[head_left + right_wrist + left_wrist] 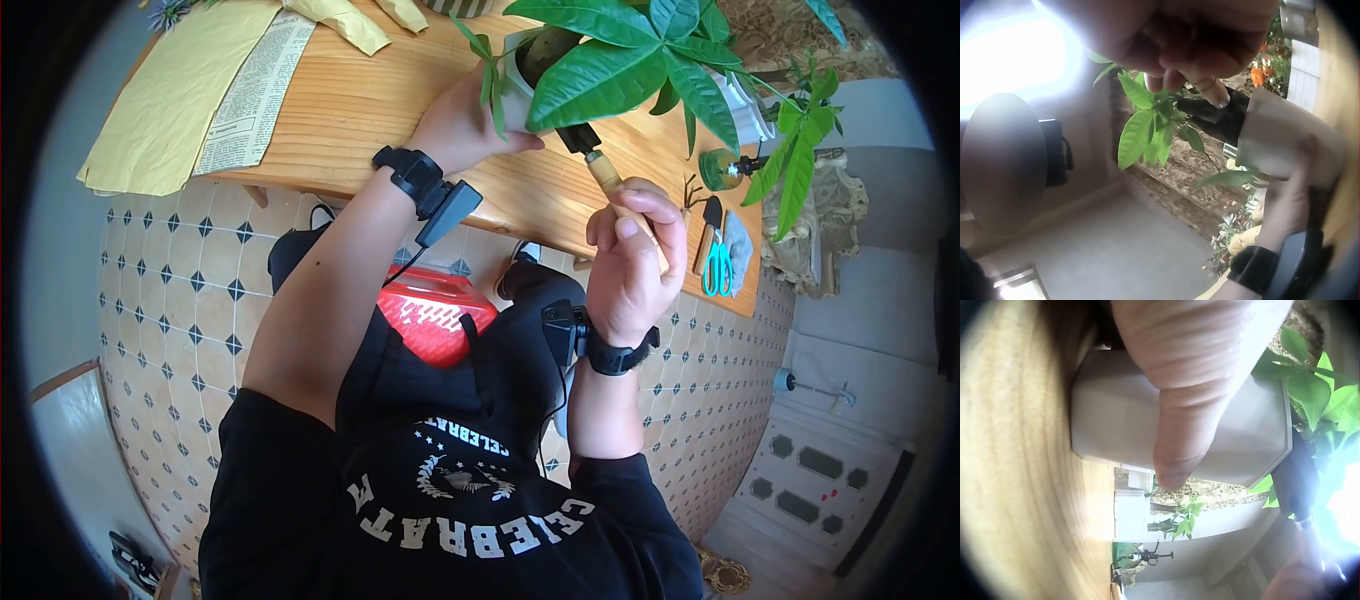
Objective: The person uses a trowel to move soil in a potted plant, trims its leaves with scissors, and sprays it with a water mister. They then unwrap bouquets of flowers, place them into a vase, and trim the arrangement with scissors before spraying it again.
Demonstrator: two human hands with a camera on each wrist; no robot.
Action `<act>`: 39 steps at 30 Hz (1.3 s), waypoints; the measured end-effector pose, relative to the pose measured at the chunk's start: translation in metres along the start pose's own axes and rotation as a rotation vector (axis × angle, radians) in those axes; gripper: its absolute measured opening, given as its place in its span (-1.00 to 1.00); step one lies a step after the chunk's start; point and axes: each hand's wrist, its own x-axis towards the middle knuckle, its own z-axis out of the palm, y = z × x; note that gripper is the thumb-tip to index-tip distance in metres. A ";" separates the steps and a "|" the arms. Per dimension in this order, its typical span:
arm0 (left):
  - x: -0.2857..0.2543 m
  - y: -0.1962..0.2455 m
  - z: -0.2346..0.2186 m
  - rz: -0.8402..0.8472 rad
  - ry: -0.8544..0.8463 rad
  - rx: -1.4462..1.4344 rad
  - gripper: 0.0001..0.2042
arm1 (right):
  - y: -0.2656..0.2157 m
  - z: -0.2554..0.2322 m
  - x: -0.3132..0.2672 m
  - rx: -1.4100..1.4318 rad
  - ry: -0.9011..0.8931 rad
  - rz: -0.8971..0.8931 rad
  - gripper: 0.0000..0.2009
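A white faceted pot (1241,434) with a leafy green plant (610,80) stands on the wooden table. Round the pot's side lies my left hand (468,125), its thumb stretched along the wall in the left wrist view. My right hand (640,250) grips the wooden handle (604,172) of a small trowel. The trowel's dark blade (1219,119) is at the pot's rim in the right wrist view; its tip is hidden. Leaves cover much of the pot's opening in the head view.
On the right of the table are turquoise scissors (717,268), a second small trowel (712,212), a grey cloth (738,250) and a green spray bottle (718,170). Brown paper (170,90) and newspaper (255,100) lie at the left. A red stool (432,318) stands below the table edge.
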 end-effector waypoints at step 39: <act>-0.005 0.012 -0.004 -0.126 0.045 0.013 -0.12 | -0.005 -0.029 0.004 0.055 0.044 -0.100 -0.86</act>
